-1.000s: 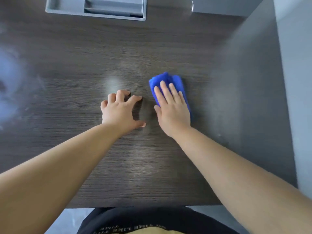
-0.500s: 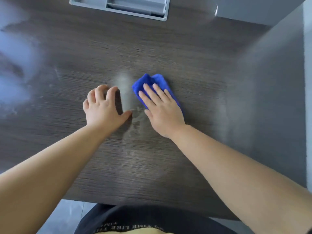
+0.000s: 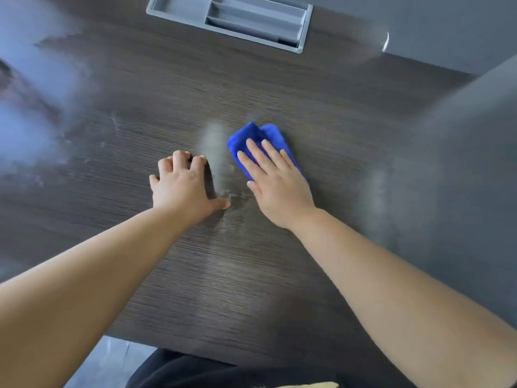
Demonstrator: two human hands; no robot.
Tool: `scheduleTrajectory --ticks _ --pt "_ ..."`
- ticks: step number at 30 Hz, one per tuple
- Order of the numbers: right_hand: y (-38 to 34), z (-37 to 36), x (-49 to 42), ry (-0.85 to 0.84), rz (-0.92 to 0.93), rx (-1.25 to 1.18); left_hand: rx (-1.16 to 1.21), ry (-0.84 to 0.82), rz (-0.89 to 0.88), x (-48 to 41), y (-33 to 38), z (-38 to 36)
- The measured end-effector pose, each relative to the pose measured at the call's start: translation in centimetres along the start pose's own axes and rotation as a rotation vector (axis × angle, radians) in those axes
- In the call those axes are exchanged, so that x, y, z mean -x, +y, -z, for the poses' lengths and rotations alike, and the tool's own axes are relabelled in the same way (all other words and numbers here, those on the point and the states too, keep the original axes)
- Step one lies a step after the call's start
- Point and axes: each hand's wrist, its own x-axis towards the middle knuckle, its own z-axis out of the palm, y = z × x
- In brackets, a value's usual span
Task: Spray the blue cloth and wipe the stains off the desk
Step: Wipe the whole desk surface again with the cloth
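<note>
Left hand [image 3: 186, 189] rests on desk [image 3: 251, 275], fingers loosely bent, holding nothing; right hand [image 3: 279, 189] flat, fingers straight, pressing blue cloth [image 3: 251, 135].
Pale stain [image 3: 214, 152] sits between the hands, just left of the cloth. Cloth looks light, soft, folded; probably bunches easily, best pressed flat-palmed over its middle.

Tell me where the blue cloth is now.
In the head view, the blue cloth lies on the desk under the flat right hand, right of a pale smear.
</note>
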Motion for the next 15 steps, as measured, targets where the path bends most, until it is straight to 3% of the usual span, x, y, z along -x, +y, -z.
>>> scheduleTrajectory --ticks 2,5,8,10,12,15 --pt "3.7 1.0 -0.9 0.015 0.062 0.072 -0.007 -0.011 0.001 -0.1 0.0 0.1" --pt "7.9 2.9 -4.7 -0.005 -0.306 0.043 -0.026 -0.029 -0.006 -0.1 0.1 0.2" --pt "5.0 2.6 -7.9 0.069 -0.555 -0.004 -0.021 -0.032 -0.008 -0.2 0.3 0.4" --pt "1.0 1.3 -7.6 0.062 -0.457 -0.032 -0.016 -0.037 -0.004 -0.2 0.3 0.4" --pt "-1.7 0.2 -5.4 0.028 -0.188 -0.015 -0.016 -0.031 -0.004 -0.3 0.2 0.4" --pt "1.5 1.1 -4.6 -0.009 0.063 0.01 -0.018 -0.026 -0.011 -0.2 0.2 0.4"
